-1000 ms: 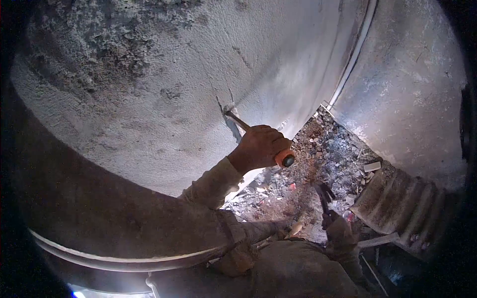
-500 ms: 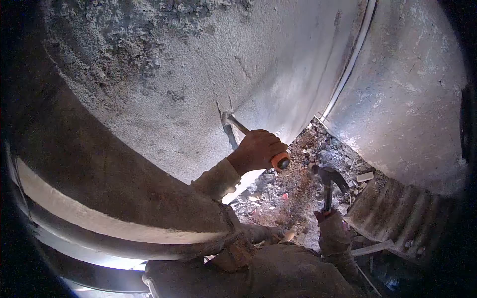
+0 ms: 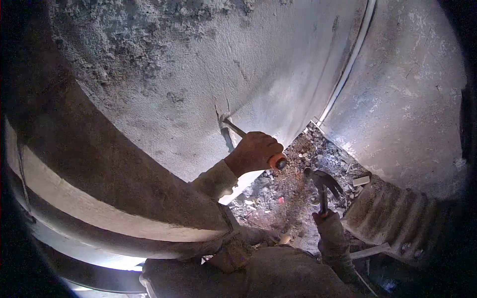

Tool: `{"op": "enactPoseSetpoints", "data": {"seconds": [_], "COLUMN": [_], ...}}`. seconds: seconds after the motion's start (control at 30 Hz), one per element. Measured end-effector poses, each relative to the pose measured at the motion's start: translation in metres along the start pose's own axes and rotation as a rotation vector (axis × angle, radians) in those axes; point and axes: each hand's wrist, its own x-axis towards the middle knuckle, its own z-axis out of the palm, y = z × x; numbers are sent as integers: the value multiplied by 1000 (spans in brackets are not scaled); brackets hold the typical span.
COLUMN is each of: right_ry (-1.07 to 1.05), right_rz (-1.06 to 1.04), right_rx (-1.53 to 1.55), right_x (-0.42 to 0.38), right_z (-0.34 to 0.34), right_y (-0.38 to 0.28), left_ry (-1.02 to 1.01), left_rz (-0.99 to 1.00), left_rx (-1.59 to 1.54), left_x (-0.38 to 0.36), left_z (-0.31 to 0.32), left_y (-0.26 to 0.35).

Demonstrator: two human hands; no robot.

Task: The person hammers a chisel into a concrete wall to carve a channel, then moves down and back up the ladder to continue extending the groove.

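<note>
My right grip (image 3: 328,222) is closed round a dark metal claw hammer (image 3: 324,183), held over a floor (image 3: 293,208) strewn with grey-brown rubble. Farther up, my left grip (image 3: 254,153) is wrapped round a tilted, orange-ended metal chisel (image 3: 235,128), its tip at a groove (image 3: 227,138) in the rough grey wall (image 3: 169,119).

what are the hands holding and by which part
The left hand grips a chisel by its orange grip; the right hand holds a claw hammer by its handle.
</note>
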Motion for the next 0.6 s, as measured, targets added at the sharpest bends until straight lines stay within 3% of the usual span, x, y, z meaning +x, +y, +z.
{"op": "enactPoseSetpoints", "data": {"seconds": [0.17,0.27,0.47,0.53,0.6], "right_ry": [-14,180,146,86,118], "right_rz": [34,-317,-572,-581,-430], "right_rx": [60,110,679,659,453], "right_x": [0,-6,-18,-8,1], "right_z": [0,-15,-47,-19,23], "right_y": [5,8,-6,-14,-30], "left_ry": [14,93,128,137,69], "left_rz": [30,66,10,28,6], "left_rx": [8,-2,-93,-81,-17], "left_x": [1,5,5,6,6], "left_z": [3,2,-1,-2,-1], "left_y": [-2,-4,-13,-13,-14]}}
